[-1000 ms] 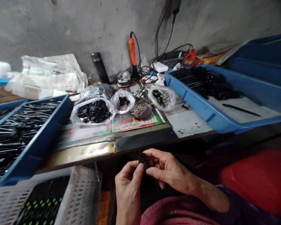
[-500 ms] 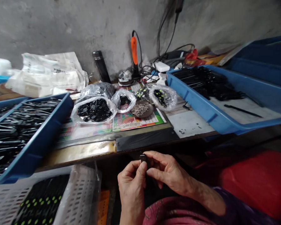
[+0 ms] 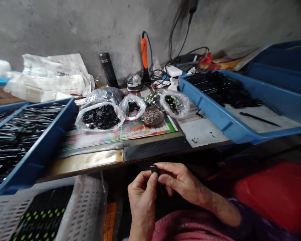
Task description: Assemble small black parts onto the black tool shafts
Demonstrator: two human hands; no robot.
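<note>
Head view | hands together, clamped on small black part | near table edge

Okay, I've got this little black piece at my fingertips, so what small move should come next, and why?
Perhaps ease the right hand back slightly while the left hand pinches the small black piece: its top shows above the left thumb, but fingers hide whatever lies below, so you'd likely see more.

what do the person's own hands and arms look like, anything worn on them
The left hand and right hand wear no gloves, and no ring or watch shows. On the right arm, a dark purple sleeve ends short of the wrist, leaving part of the forearm bare.
</note>
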